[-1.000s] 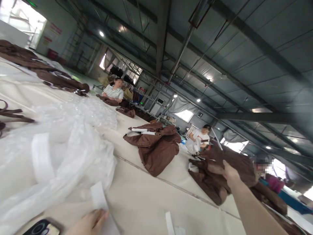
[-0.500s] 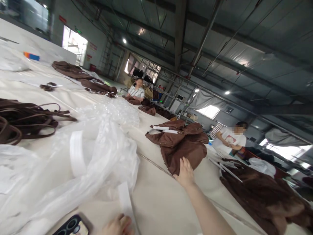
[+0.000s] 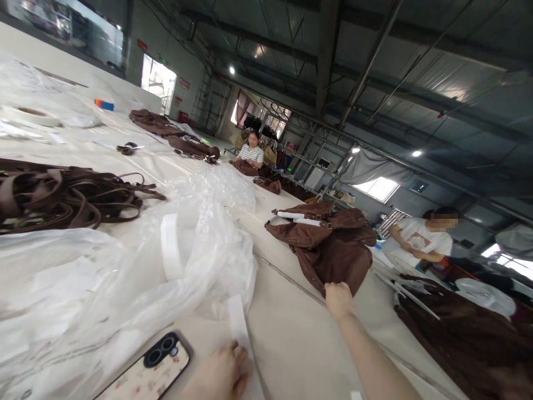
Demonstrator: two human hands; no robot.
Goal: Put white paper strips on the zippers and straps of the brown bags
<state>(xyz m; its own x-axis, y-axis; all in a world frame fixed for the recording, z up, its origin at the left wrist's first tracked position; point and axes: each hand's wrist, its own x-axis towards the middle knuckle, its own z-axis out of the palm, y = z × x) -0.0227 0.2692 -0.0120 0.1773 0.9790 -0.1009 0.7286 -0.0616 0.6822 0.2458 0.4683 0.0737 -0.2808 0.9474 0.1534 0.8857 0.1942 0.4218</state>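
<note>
My right hand (image 3: 340,301) is closed on the near corner of a brown fabric bag (image 3: 345,261) lying on the table. Buckles and white-wrapped straps show on the bag's far side. My left hand (image 3: 222,371) rests low on the table with its fingers curled, against the edge of a flat white strip (image 3: 238,319). Whatever those fingers may hold is hidden. Just left of that hand lies a phone in a floral case (image 3: 145,369), camera side up.
Crumpled clear plastic (image 3: 208,244) spreads across the left middle. Brown straps (image 3: 70,194) are heaped at far left. Another brown fabric piece (image 3: 466,328) lies at right. One person (image 3: 251,153) sits at the far table end; another person (image 3: 425,239) is at the right.
My right hand has gone from lying spread on the bag's corner to gripping it. My left hand has come further into view, beside the white strip. The view has shifted left.
</note>
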